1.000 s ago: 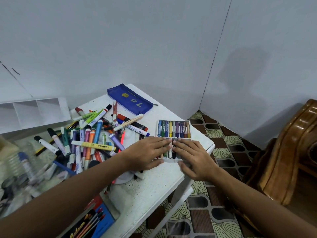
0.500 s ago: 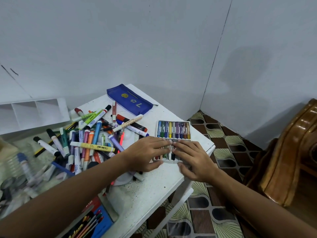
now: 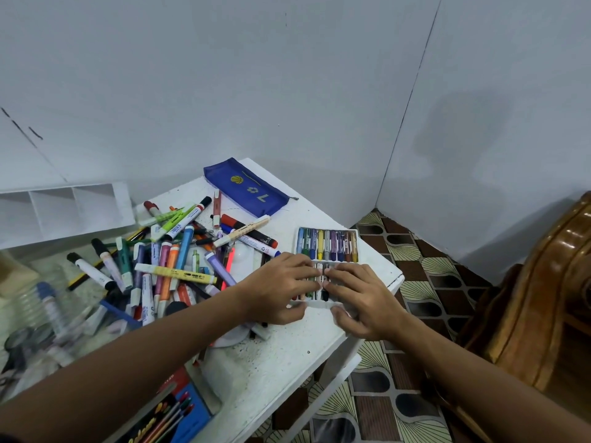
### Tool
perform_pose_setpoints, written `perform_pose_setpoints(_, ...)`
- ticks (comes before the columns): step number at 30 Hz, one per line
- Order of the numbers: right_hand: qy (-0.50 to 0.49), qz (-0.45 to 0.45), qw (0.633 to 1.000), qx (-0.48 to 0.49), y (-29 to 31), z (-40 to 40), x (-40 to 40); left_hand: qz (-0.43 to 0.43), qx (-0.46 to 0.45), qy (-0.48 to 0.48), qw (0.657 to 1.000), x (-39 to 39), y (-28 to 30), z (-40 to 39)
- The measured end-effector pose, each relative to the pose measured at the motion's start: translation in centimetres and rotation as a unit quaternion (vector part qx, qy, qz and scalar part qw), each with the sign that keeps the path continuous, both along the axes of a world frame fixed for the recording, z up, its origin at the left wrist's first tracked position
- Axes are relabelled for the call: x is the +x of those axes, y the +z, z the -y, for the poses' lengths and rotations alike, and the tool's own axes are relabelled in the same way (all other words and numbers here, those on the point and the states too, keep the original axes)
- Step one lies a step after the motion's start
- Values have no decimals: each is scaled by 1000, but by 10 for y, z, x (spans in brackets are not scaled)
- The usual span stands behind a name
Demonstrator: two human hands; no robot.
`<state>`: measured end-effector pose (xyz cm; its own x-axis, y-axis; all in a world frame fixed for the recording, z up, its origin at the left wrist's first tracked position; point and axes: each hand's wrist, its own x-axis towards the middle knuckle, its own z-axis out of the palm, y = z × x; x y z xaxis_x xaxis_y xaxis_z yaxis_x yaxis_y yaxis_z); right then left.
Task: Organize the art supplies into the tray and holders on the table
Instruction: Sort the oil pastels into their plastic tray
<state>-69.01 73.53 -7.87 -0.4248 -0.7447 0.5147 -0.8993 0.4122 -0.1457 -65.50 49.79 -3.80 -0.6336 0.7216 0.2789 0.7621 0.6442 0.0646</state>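
Observation:
A white crayon tray [image 3: 316,304] lies at the right corner of the white table [image 3: 271,356]. Its far row of crayons [image 3: 326,246] is uncovered. My left hand [image 3: 278,289] and my right hand [image 3: 358,298] lie on the near row with fingers nearly straight, fingertips meeting in the middle. Both thumbs sit at the tray's near edge. Most of the near row is hidden under my fingers. A loose pile of markers [image 3: 172,251] covers the table left of the tray.
A blue pencil case [image 3: 246,190] lies at the far table edge. A white compartment holder [image 3: 64,209] stands at the back left. Clear plastic containers [image 3: 41,308] are at the left, a box of coloured pencils [image 3: 172,414] near me. Wooden furniture [image 3: 543,298] stands on the right.
Both hands stay on the tray's near row. Only the fingertips and thumbs have shifted slightly.

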Motion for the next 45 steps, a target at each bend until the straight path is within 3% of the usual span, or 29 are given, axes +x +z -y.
perform_pose_setpoints(9, 65, -37, 996, 45, 47, 23, -14, 49, -7, 27, 998, -2, 25, 10)
perform_pose_setpoints(17, 121, -53, 991, -24, 83, 140, -21, 26, 19, 205, 978, 50, 87, 119)
perform_pose_setpoints(24, 319, -6, 946, -57, 97, 293, 46, 62, 41, 438, 896, 214, 101, 237)
perform_pose_setpoints(28, 417, 23, 909, -8, 97, 355, 104, 107, 64, 546, 828, 308, 94, 267)
perform_pose_setpoints(32, 482, 9, 875, 53, 85, 390, 147, 151, 41, 588, 794, 367, 74, 272)
perform_pose_setpoints(36, 478, -2, 873, 102, 66, 407, 171, 207, -4, 600, 772, 399, 48, 275)
perform_pose_setpoints(41, 439, 25, 885, 154, 55, 423, 172, 202, 4, 607, 768, 416, 32, 279)
perform_pose_setpoints(45, 403, 45, 907, 110, 61, 429, 171, 167, 43, 616, 769, 416, 30, 288)
